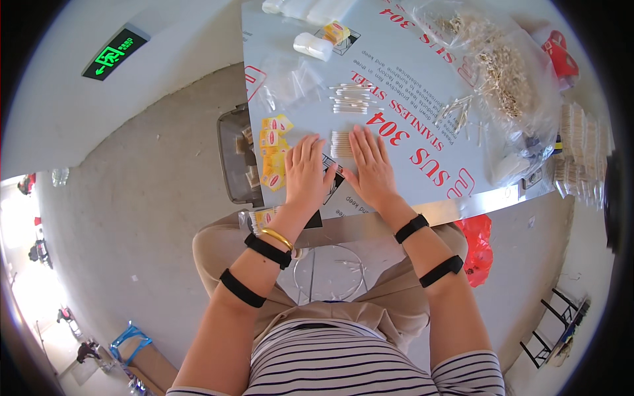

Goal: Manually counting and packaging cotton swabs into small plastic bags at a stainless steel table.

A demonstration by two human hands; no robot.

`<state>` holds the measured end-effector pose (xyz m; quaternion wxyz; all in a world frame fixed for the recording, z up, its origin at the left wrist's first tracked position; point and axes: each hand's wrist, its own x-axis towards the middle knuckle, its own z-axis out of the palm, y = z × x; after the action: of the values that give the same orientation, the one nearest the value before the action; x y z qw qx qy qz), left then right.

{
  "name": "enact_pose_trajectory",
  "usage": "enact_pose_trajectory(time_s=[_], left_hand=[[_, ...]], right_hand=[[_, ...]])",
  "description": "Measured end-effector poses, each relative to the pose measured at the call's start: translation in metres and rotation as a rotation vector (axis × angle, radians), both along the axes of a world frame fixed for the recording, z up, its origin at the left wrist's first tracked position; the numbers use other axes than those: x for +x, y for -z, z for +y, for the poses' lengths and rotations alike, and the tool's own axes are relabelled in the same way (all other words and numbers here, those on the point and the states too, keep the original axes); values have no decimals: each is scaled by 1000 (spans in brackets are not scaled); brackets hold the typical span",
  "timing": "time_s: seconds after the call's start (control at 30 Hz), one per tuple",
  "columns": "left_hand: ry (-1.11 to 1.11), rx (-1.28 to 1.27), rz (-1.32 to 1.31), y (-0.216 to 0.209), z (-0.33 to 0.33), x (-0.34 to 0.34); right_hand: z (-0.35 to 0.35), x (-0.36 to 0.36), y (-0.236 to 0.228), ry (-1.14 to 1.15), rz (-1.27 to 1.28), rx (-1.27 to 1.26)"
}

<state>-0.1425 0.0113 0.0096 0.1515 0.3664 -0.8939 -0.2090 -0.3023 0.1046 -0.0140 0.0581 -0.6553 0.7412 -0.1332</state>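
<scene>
A neat row of cotton swabs point(341, 144) lies on the film-covered steel tabletop point(409, 86) between my two hands. My left hand point(306, 173) rests to the left of the row, fingers stretched forward and thumb out toward the middle. On the other side, my right hand point(374, 168) lies flat with its fingers extended, its index finger along the right ends of the swabs. Neither hand grips anything. Just beyond is a looser pile of swabs point(353, 99). Yellow-and-white printed cards point(272, 153) lie beside my left hand.
Clear plastic bags point(290, 84) lie at the far left, near a white bundle point(313, 47). A big bag of swabs point(505, 79) covers the right side, with loose swabs point(456, 111) beside it. A grey bin point(234, 155) stands left of the table; a red bag point(477, 247) hangs below right.
</scene>
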Motion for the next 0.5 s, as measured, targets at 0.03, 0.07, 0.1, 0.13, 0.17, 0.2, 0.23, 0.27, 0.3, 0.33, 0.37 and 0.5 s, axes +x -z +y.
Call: enact_pose_trajectory(time_s=[0.03,0.07,0.1,0.13,0.17,0.2,0.23,0.27,0.3,0.33,0.37,0.5], left_hand=[[-23,-49,-8,2,5,2],[-22,-48,-12,3,9,5],[-28,-21,-19,4,12,9],[-34,6,-24,5,16,12],[-33,8,-24,5,20,16],[-36,22,-35,5,25,19],[-42,33,-48,4,30,25],[-45,31,-51,2,34,31],[-33,24,-70,0,39,38],[-19,19,-86,-1,43,42],[-19,18,-84,-2,46,44],[31,25,-100,-5,49,40]], right_hand=[[2,1,-1,-9,-8,13],[4,2,-2,-18,-15,25],[6,4,-3,-18,-18,26],[9,5,-5,-22,-21,54],[12,7,-6,-26,-22,82],[16,9,-8,-26,-22,83],[18,12,-9,-29,-35,92],[20,15,-11,-33,-47,99],[22,18,-10,-36,-49,97],[25,19,-9,-40,-49,98],[27,20,-9,-44,-48,100],[29,20,-7,-38,-33,85]])
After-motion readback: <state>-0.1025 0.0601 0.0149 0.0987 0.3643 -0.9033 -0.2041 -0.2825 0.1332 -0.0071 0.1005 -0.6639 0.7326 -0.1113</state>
